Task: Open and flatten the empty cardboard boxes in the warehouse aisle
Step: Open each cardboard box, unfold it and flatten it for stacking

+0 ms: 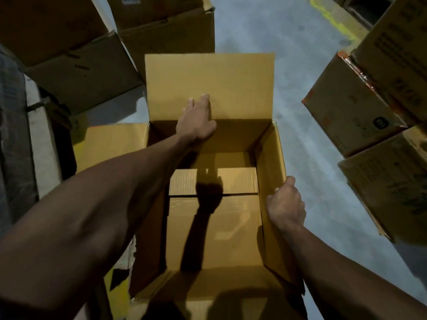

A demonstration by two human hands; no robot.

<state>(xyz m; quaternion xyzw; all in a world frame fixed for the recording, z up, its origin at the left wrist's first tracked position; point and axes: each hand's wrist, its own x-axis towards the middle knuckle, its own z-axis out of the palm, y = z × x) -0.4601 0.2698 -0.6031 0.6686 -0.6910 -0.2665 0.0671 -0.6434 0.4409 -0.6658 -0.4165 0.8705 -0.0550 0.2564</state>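
An empty tan cardboard box (pixel 269 181) stands open in front of me on the aisle floor. Its far flap (pixel 208 75) stands upright and its left flap (pixel 111 144) lies folded outward. Inside, the bottom flaps (pixel 215 229) lie shut with a seam across them. My left hand (pixel 196 118) reaches over the box and presses its straight fingers flat against the base of the far flap. My right hand (pixel 285 204) grips the top edge of the right wall, thumb outside and fingers curled over the rim.
Stacked brown boxes (pixel 76 63) stand at the back left and another box (pixel 166 31) behind the far flap. More boxes (pixel 369 95) are stacked on the right. Grey concrete floor (pixel 288 65) with a yellow line (pixel 335 21) runs between them.
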